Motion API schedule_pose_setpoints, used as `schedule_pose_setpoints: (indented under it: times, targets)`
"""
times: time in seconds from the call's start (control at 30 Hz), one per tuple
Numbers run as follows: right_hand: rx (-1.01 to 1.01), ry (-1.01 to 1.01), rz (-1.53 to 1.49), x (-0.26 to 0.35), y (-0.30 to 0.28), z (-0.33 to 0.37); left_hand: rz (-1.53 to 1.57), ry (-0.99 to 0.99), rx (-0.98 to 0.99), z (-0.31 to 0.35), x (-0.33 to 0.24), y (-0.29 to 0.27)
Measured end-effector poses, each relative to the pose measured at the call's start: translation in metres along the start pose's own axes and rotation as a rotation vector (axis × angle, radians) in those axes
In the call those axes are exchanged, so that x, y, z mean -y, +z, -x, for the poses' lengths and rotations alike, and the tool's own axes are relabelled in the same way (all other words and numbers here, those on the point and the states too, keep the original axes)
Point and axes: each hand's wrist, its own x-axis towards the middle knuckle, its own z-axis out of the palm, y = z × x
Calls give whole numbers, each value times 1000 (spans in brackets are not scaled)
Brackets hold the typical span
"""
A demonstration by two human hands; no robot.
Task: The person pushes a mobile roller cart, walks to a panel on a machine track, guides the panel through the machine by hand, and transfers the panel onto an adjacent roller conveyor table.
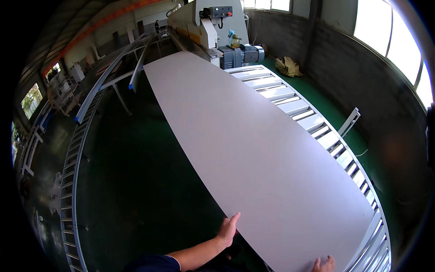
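Note:
A long, flat, pale grey-pink panel (253,136) stretches away from me, its far end close to a large machine (199,22). At the panel's left edge, my left hand (228,230) has its thumb on the top face; the other fingers are mostly hidden at or below the edge. Close to the near end, my right hand (324,264) rests on the panel's top with fingers apart, partly cut off by the lower border of the view. Under the panel's right side runs a roller conveyor (308,122) with shiny metal rollers.
A grey motor (244,55) and a control box (220,12) belong to the machine. Another narrow roller track (72,181) curves along the left. Metal rails (140,63) stand near the machine. A crumpled tan sack (288,67) lies by the wall. Far back, a person (157,26) stands.

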Motion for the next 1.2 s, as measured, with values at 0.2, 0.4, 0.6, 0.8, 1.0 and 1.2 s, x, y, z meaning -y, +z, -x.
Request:
schedule_pose_setpoints:
  times: [0.2,0.4,0.6,0.8,1.0,1.2]
  targets:
    - [97,447,50,79,-17,-44,68,-179,305,28,-36,-38]
    - [47,423,79,110,-7,-86,137,-426,775,-28,-71,-73]
    - [109,411,56,141,-11,-110,307,-168,442,-114,-168,-106]
    - [133,454,13,158,-25,-113,313,277,119,-247,-319,-167]
    - [246,521,72,137,-10,-153,399,401,17,-366,-408,-192]
    - [290,500,35,129,-19,-205,372,428,44,-440,-499,-205]
